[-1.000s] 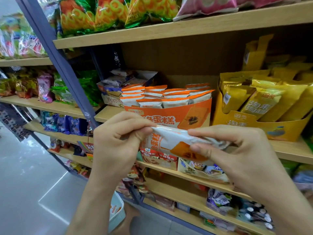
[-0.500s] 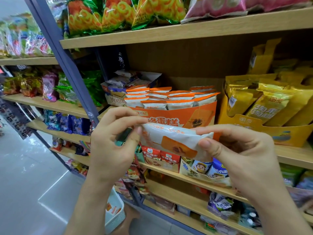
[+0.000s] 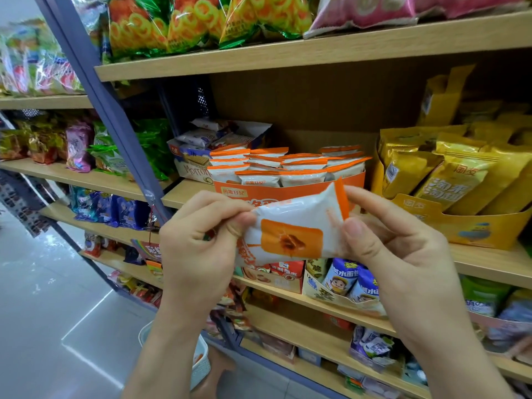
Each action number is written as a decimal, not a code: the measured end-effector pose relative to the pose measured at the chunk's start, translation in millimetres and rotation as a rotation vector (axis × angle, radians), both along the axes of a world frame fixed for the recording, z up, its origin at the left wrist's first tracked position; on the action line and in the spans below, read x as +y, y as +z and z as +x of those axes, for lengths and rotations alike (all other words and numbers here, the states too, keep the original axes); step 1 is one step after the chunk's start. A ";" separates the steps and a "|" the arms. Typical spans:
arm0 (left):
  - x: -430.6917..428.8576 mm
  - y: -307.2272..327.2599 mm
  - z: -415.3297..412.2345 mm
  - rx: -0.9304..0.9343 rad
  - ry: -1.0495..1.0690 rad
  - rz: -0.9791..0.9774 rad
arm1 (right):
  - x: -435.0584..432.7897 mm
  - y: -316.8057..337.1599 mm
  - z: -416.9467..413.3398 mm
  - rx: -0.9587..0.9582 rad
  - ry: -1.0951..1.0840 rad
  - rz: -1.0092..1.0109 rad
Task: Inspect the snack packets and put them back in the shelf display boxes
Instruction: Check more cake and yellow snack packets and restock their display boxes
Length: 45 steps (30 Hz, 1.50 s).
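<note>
Both hands up at chest height before the middle shelf, one snack packet (image 3: 293, 226) stretched between them. Left hand (image 3: 198, 243) pinches the packet's left end, fingers curled over the top edge, thumb tucked beneath. Right hand (image 3: 394, 249) pinches the right end beside the orange crimped seal, thumb flat on the front face, fingers behind. Packet lies roughly level, printed face toward the camera, white film with an orange panel showing a filled cake. It hangs in the air just in front of the orange display box (image 3: 276, 194), touching neither box nor shelf board (image 3: 489, 263). Matching packets (image 3: 288, 168) stand upright in that box in close rows, orange seals up. A yellow display box (image 3: 466, 226) of gold pouches sits just to the right. Judgement on handling: very light; the film looks thin, glossy and a little slick, and it wrinkles where the left fingers gather it. The body looks puffed and soft, so the contents likely crush under a hard squeeze. The flat crimped ends seem the safest hold, as now; the middle is best left alone. Returning it likely calls for turning it upright, seal on top, and sliding it into a gap among the front rows, without forcing the neighbours.
</note>
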<state>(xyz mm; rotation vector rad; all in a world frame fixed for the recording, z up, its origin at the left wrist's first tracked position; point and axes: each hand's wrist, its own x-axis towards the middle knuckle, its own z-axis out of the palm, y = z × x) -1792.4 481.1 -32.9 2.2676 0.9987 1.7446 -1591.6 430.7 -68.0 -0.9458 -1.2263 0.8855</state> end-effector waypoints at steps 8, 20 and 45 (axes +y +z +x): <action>-3.7 -0.5 7.4 0.182 -0.066 -0.086 | -22.2 25.7 -12.8 -0.039 -0.255 0.171; -7.1 -3.8 25.7 -0.087 -0.290 -0.264 | -24.1 29.7 -18.9 0.048 -0.234 0.045; -25.0 5.7 29.2 -0.156 -0.463 -0.608 | -24.7 44.0 -18.8 -0.038 -0.257 0.009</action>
